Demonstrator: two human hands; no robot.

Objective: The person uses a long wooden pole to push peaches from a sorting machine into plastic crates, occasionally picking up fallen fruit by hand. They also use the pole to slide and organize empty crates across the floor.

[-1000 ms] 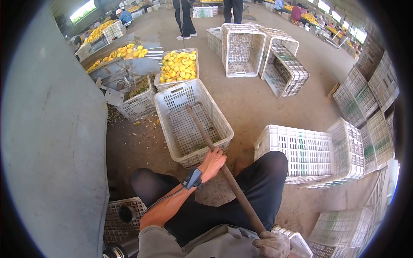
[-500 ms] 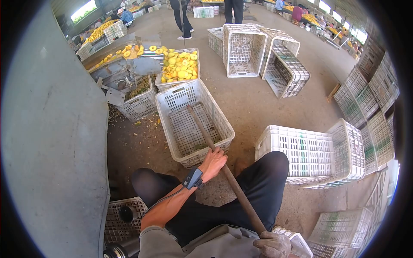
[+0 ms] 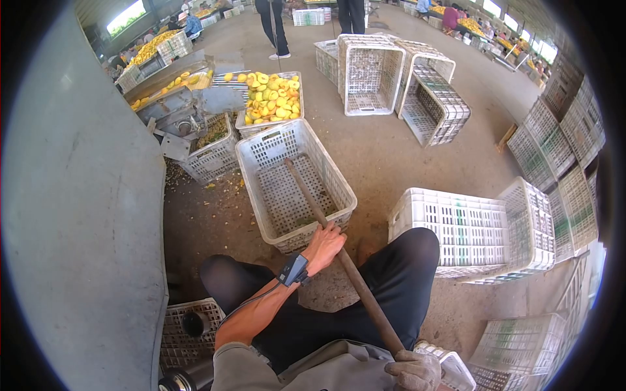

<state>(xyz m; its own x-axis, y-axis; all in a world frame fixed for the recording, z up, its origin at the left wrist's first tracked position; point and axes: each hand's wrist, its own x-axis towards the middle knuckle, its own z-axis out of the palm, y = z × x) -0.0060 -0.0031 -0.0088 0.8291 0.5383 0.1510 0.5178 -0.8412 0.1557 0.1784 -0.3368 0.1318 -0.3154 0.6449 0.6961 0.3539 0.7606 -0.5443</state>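
White plastic lattice forms the empty crate (image 3: 295,186) on the concrete floor, into which a long brown pole (image 3: 339,260) is angled. The pole is clasped mid-shaft by the bare left hand (image 3: 324,246) and at its near end by the gloved right hand (image 3: 413,371). The crate could probably be tipped if levered hard. The pole's tip is hard to make out.

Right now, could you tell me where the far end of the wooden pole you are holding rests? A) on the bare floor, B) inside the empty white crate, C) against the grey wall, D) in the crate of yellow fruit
B: the wooden pole slants from the hands into the empty white crate, its tip on the crate's floor.
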